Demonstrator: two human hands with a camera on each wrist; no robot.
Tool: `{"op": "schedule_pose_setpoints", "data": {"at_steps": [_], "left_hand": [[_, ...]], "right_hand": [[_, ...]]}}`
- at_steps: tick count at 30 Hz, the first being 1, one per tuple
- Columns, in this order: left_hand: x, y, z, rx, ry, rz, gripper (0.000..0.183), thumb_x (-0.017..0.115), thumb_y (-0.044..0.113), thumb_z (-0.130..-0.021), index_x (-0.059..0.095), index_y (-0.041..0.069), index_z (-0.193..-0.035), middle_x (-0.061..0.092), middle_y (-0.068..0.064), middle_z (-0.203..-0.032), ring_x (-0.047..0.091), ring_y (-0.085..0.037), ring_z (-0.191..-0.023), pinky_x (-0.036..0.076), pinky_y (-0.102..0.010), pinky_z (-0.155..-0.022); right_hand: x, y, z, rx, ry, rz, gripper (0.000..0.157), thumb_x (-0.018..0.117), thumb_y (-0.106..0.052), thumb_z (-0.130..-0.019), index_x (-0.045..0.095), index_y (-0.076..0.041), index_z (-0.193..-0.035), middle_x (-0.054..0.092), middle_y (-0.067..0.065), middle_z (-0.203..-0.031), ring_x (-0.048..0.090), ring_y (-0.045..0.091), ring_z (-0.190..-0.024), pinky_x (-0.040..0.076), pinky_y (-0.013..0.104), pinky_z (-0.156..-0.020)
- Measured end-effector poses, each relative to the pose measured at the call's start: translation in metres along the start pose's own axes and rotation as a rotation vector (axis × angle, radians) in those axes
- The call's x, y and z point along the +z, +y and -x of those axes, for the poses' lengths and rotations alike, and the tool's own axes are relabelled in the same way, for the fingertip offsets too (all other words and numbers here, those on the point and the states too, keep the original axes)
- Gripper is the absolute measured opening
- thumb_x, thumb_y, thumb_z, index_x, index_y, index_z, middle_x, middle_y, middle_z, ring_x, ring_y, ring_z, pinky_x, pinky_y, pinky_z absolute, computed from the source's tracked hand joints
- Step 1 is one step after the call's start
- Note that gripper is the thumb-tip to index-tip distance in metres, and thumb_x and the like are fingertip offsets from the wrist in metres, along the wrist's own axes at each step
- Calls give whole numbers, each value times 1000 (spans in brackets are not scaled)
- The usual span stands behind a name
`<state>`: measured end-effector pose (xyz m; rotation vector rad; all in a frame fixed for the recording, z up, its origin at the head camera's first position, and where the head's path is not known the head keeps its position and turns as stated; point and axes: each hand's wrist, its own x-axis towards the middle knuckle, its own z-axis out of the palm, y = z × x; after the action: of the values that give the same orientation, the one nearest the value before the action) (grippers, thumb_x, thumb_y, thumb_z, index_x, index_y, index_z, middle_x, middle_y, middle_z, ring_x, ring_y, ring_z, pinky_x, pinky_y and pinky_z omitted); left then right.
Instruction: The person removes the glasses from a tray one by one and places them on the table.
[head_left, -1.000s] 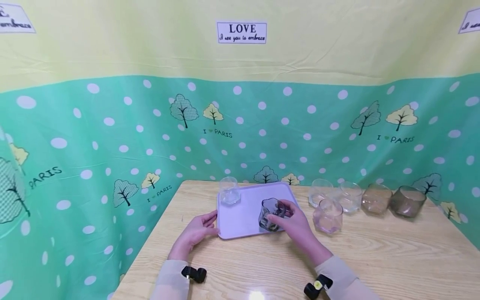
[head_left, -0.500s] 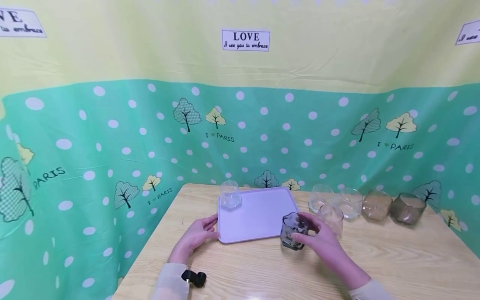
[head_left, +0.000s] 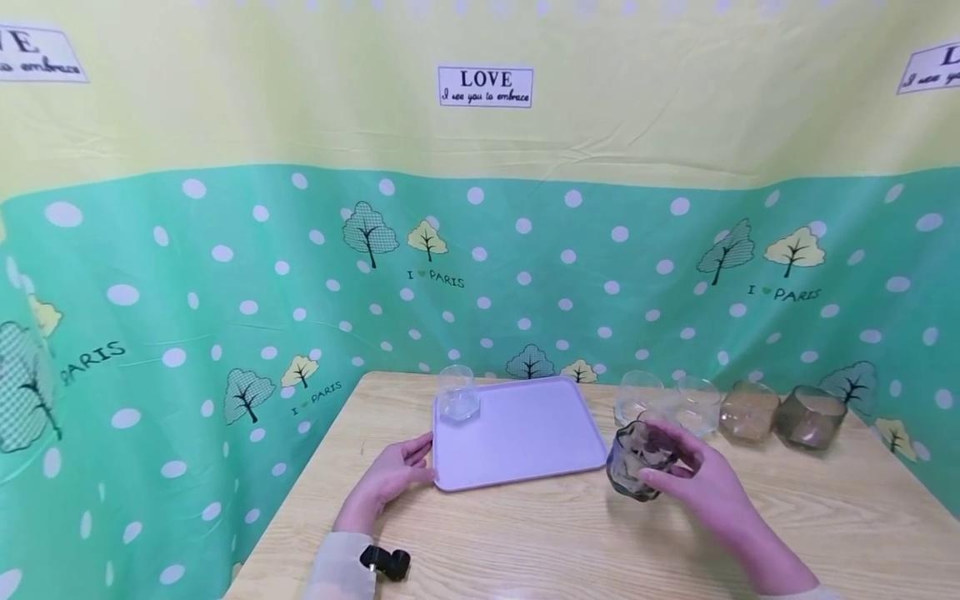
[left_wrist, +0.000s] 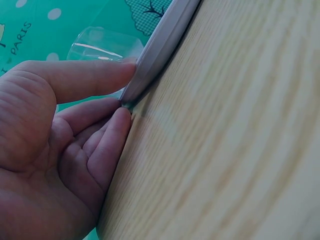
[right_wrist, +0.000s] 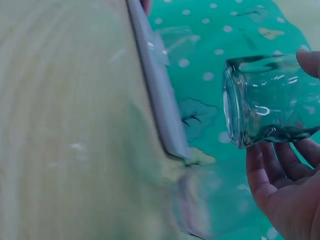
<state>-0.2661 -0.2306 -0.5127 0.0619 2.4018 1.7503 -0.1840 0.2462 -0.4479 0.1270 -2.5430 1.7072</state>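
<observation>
My right hand grips a smoky grey drinking glass with wavy sides, held above the table just right of the tray. In the right wrist view the glass lies between the thumb and the fingers below it. My left hand holds the left edge of a lilac tray; in the left wrist view the thumb and fingertips meet at the tray's rim. One clear glass stands on the tray's back left corner. A pinkish glass is mostly hidden behind the held one in the head view.
Along the back right of the wooden table stand two clear glasses, an amber glass and a dark brown glass. A patterned green and yellow curtain hangs behind the table.
My right hand has carried the grey glass from over the tray to the right, past its edge, covering the pinkish glass in the head view. The left hand has stayed at the tray.
</observation>
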Motion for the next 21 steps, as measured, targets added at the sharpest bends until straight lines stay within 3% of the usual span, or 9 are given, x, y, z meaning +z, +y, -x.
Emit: {"op": "schedule_pose_setpoints", "data": {"at_steps": [5, 8, 12, 18, 19, 21], "left_hand": [[-1, -1, 0, 9, -3, -2, 81, 83, -5, -82, 48, -9, -155, 47, -26, -160, 48, -43, -146, 45, -48, -120], [-1, -1, 1, 10, -4, -5, 80, 83, -5, -83, 48, -9, -155, 47, -26, -160, 48, -43, -146, 45, -48, -120], [-1, -2, 1, 3, -3, -1, 80, 82, -5, -83, 48, -8, -155, 48, -26, -160, 48, -42, -146, 45, -48, -120], [-1, 0, 1, -1, 0, -3, 80, 84, -4, -82, 50, -7, -154, 49, -24, -160, 50, -42, -145, 47, -48, -118], [-1, 0, 1, -3, -1, -4, 80, 84, -3, -82, 50, -6, -155, 49, -24, -160, 50, -42, -146, 47, -48, -118], [-1, 1, 0, -6, -1, -7, 80, 84, -3, -82, 50, -6, -155, 49, -24, -160, 50, -41, -146, 47, -48, -118]], "right_hand": [[-23, -4, 3, -29, 24, 7, 79, 84, -19, -94, 44, -5, -162, 51, 30, -154, 62, 5, -117, 57, 14, -92], [-35, -3, 3, -43, 41, 28, 81, 83, -21, -96, 41, -5, -163, 49, 32, -155, 61, -6, -110, 57, 13, -90], [-47, 2, 0, -56, 73, 50, 82, 83, -21, -96, 40, -3, -163, 47, 34, -155, 60, -11, -107, 57, 11, -89], [-61, 11, -4, -3, 163, 72, 86, 82, -28, -97, 36, -5, -166, 45, 33, -158, 53, -17, -106, 52, 4, -87], [-63, 12, -5, 11, 182, 75, 87, 82, -30, -98, 35, -7, -167, 45, 30, -159, 53, -16, -108, 51, 3, -87], [-68, 14, -6, 38, 206, 88, 87, 80, -34, -98, 34, -11, -168, 43, 29, -161, 58, -1, -121, 49, 1, -87]]}}
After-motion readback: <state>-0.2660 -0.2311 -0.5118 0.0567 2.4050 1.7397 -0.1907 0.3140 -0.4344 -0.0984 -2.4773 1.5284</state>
